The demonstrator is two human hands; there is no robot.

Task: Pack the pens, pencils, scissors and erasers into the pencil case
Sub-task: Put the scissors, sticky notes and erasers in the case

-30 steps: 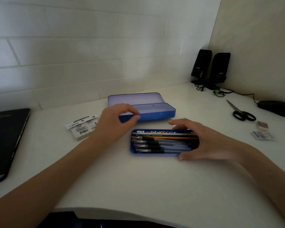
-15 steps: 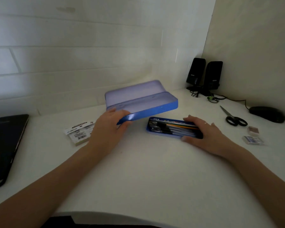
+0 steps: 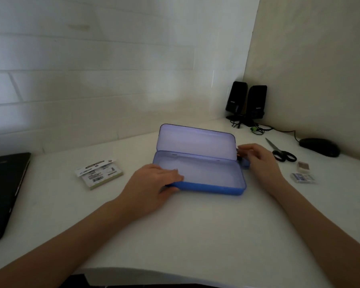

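Observation:
The blue pencil case (image 3: 206, 187) lies open on the white desk, its lid standing up at the back and its base showing nothing inside. My left hand (image 3: 152, 183) grips the case's left end. My right hand (image 3: 258, 161) is behind the case's right end, holding the blue pen tray (image 3: 245, 163); only a corner of the tray shows, and the pens and pencils are hidden behind the lid. The black-handled scissors (image 3: 283, 155) lie to the right. Two erasers, one (image 3: 303, 166) and the other (image 3: 303, 177), lie beyond them.
A black laptop (image 3: 4, 190) lies at the left edge. A sticky-note pad (image 3: 99, 173) sits left of the case. Two black speakers (image 3: 246, 101) with cables stand in the back corner, and a black mouse (image 3: 318, 146) lies by the right wall.
My left hand lifted the open case and set it down in front of the pen tray. The tray, under my right hand, slid back and right and is now mostly hidden behind the lid.

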